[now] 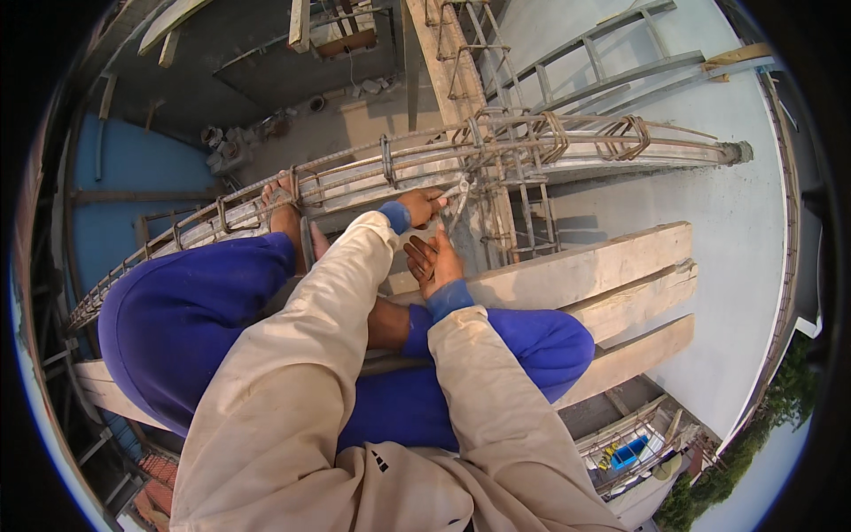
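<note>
My left hand point(420, 207) is closed round one handle of a pair of metal pincers point(459, 190). My right hand point(434, 261) is closed just below, at the other handle, which runs down to its fingertips. The jaws sit against the crossing of steel reinforcing bars point(483, 146), where a long horizontal cage meets an upright-running one. Whether a tie wire is in the jaws is too small to tell. Stirrups point(387, 161) ring the long cage to the left of my hands.
I sit on wooden planks point(576, 266), one bare foot point(282, 208) against the beam cage. Below the beam lies a lower floor point(372, 124) with rubble and buckets. A ladder point(612, 66) leans at the upper right by a pale wall point(736, 257). Cut bar ends point(709, 136) stick out.
</note>
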The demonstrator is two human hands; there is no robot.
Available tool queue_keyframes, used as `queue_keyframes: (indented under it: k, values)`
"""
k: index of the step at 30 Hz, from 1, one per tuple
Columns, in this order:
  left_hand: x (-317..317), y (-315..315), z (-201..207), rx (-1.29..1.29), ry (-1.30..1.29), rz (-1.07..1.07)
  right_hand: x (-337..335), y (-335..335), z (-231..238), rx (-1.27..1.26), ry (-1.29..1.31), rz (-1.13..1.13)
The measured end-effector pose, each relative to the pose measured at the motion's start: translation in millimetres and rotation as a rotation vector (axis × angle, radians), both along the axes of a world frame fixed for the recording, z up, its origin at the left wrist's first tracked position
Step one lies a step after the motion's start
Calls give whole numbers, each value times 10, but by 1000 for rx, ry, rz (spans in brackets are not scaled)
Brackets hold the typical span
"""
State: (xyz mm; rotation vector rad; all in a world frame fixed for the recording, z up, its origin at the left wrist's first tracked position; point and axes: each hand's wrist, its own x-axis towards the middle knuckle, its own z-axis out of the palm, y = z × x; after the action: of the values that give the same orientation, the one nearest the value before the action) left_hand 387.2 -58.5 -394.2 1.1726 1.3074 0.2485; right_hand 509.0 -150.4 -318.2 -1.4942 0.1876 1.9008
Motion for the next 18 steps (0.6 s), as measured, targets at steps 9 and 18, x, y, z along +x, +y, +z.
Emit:
queue_keyframes:
  k: [9, 18]
  values:
    - [457, 403, 119, -297, 51, 278, 419, -10, 340, 223, -148, -12]
    - [750, 452, -114, -846, -599, 1186, 1657, 222, 948, 556, -377, 143]
